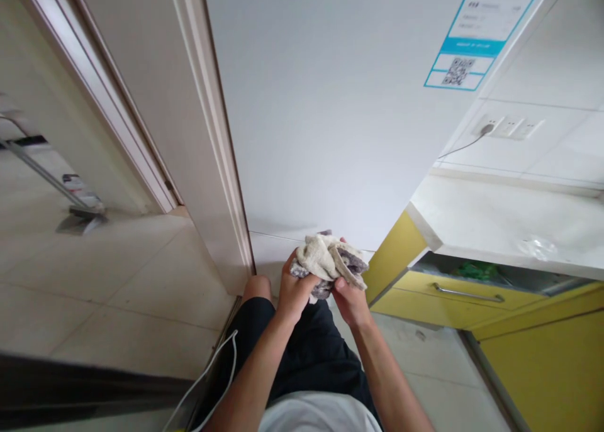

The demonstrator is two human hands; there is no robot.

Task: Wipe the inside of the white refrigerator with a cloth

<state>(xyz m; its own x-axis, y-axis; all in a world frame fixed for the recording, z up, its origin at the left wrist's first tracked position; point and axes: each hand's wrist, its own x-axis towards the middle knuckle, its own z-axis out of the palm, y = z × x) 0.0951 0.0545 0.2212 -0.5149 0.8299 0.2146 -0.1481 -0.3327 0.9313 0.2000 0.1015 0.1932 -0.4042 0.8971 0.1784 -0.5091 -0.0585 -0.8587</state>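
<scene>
A crumpled cloth (318,256), cream on one side and grey-purple on the other, is bunched up between my two hands. My left hand (295,288) grips its left side, with the thumb across the front. On the other side, my right hand (350,299) is closed round the lower right of the cloth, its thumb pressed on the folds. Most of my fingers are hidden behind the fabric. Just beyond the cloth stands a pale refrigerator (325,124); whether the cloth touches its front I cannot tell.
To the right are a white countertop (500,218) and yellow cabinets (533,369), with a partly open drawer (453,290). A plug (487,129) sits in the wall socket. On the left are a door frame (207,136) and a dustpan (82,218). A white cord (207,372) hangs by my leg.
</scene>
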